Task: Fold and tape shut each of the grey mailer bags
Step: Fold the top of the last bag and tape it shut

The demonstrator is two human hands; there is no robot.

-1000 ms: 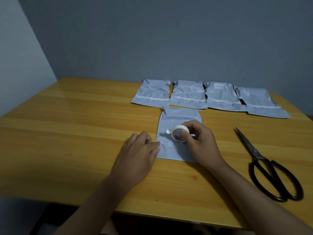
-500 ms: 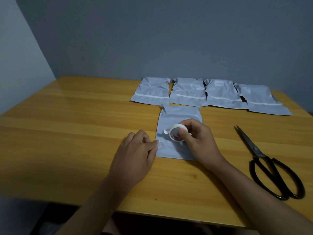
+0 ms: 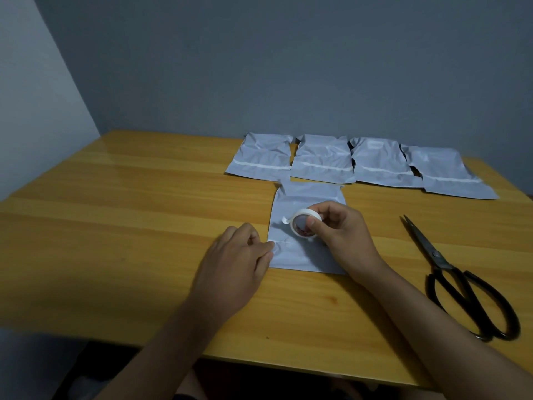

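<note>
Little has moved: right hand (image 3: 340,235) still grips tape roll (image 3: 305,225) over near bag (image 3: 305,255), mid-desk (image 3: 115,226); left hand (image 3: 239,264) fingers pinch its left edge. Four far bags (image 3: 323,163) appear taped; one remains.

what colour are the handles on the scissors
Black. The scissors lie on the table's right side, clearest in the head view.
</note>
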